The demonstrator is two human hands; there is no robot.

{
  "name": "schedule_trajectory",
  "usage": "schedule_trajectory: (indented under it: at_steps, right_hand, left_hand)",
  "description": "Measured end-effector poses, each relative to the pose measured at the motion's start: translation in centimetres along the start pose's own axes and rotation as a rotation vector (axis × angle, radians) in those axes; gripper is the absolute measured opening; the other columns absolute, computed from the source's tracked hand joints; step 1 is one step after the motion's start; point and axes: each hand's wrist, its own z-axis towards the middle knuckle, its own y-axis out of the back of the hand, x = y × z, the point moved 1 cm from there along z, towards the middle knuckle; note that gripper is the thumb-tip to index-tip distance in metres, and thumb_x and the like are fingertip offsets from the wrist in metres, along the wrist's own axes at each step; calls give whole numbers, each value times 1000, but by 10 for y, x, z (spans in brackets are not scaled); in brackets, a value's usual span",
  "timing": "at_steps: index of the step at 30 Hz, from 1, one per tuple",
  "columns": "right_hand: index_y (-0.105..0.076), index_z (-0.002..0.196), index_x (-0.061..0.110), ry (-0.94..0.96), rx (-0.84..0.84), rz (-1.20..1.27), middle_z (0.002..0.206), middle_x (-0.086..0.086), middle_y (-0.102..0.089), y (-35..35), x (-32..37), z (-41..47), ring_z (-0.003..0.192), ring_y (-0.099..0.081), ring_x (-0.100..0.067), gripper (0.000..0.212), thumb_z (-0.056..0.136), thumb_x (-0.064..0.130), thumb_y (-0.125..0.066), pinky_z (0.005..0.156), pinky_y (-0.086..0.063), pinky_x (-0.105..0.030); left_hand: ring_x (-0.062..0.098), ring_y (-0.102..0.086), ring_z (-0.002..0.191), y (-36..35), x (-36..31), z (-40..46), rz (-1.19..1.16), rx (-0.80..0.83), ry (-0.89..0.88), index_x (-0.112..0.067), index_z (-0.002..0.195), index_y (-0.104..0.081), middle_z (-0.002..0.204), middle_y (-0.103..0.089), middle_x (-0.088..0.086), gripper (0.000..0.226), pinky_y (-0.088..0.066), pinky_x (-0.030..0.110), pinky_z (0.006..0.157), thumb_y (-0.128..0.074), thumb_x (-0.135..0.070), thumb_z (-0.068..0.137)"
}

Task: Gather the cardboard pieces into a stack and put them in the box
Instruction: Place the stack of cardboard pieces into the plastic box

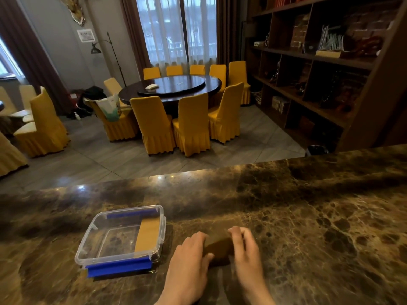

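While 2 hands, left hand (pixel 191 254) and right hand (pixel 247 245), pinch cardboard pieces (pixel 219 249), box (pixel 88 249) sits just beside.

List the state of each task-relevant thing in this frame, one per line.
Clear plastic box: open, no lid on, resting on the marble counter.
Cardboard piece in box: lying along the right wall.
Cardboard stack: on the counter, pressed between both hands.
Left hand: against the stack's left edge.
Right hand: against the stack's right edge.
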Motion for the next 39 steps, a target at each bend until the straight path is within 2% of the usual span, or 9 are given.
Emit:
schedule_trajectory:
  at_steps: [4,6,9,13,17,23,28,34,39]
  right_hand:
    - [-70,110,30,-22,103,107,106,-1,-76,13,5,-3,99,-71,-14,46,76,61,-68,90,-56,-39]
    - [-68,118,24,-11,177,142,108,-7,-76,13,10,-5,102,-72,-20,45,79,41,-80,93,-57,-41]
    - [-65,125,16,31,253,124,108,-10,-76,9,22,-5,104,-72,-20,46,81,7,-78,92,-60,-35]
    - [-70,117,27,118,279,45,102,-1,-79,0,41,-7,99,-73,-14,44,80,6,-81,87,-60,-27]
    - [-73,110,28,154,272,33,101,3,-80,-10,49,-10,95,-74,-14,39,79,6,-82,84,-61,-28]
    - [-73,103,26,156,247,18,92,3,-79,-33,56,-16,89,-75,-13,34,80,2,-80,77,-61,-24]
    - [-69,97,25,139,190,8,88,-4,-78,-59,65,-22,84,-74,-15,31,81,-1,-77,72,-61,-25]
    - [-67,105,14,124,224,33,89,-6,-75,-105,88,-30,77,-74,-9,25,85,-1,-72,63,-60,-21]
    - [-63,110,17,82,247,33,95,-7,-76,-148,100,-42,83,-76,-12,26,89,3,-70,66,-62,-24]
  left_hand:
    - [2,-64,104,8,1,-1,-405,-95,152,-42,108,-52,110,-67,-17,19,-54,39,100,-63,-32,97]
    - [8,-69,100,14,-2,0,-577,-105,201,-36,110,-55,108,-71,-10,15,-57,42,98,-63,-31,98]
    - [12,-74,99,20,-5,2,-773,-102,235,-30,118,-58,111,-73,-2,25,-61,42,94,-65,-36,95]
    - [17,-75,100,25,-4,0,-882,-123,261,-25,120,-61,110,-76,3,43,-62,44,92,-68,-46,83]
    - [22,-75,104,31,-2,-5,-946,-132,281,-23,122,-62,112,-76,6,48,-61,49,96,-69,-45,80]
    - [21,-73,107,43,9,-9,-957,-134,281,-23,122,-61,115,-74,6,27,-60,48,98,-65,-26,95]
    - [16,-75,98,60,24,-7,-900,-167,261,-22,116,-64,109,-76,3,21,-62,34,87,-68,-24,95]
    - [16,-71,106,108,63,-12,-871,-267,213,-23,127,-60,115,-72,2,33,-60,41,95,-69,-21,95]
    - [9,-74,90,144,97,-18,-874,-348,217,-25,127,-55,107,-73,1,35,-60,25,74,-68,-16,96]
